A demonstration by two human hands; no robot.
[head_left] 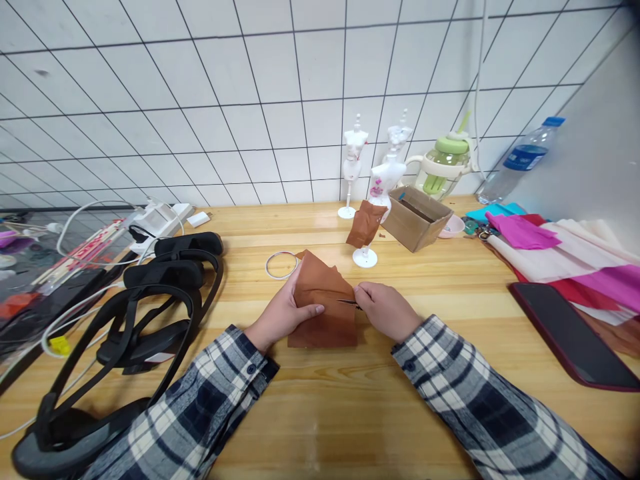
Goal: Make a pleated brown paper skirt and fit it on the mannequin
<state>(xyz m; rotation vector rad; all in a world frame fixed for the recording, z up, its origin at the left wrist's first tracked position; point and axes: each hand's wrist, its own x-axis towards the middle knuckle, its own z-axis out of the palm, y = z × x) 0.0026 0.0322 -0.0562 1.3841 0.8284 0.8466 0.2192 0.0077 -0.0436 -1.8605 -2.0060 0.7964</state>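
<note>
A piece of brown fabric (325,327) is held above the wooden table in front of me. My left hand (285,310) grips its left side, with the thumb on top and the other fingers behind the cloth. At the fabric's right edge my right hand (383,303) is closed around small dark scissors (350,303), whose blade lies against the cloth. A metal ring (281,265) lies just behind my left hand. Farther back, another brown piece (366,224) hangs on a small white dress form (387,177).
Black headsets (175,273) and cables fill the left side. At the back right are a cardboard box (416,217), a green-lidded jug (445,163) and a plastic bottle (523,160). Coloured fabrics (565,260) and a dark phone (575,333) lie on the right.
</note>
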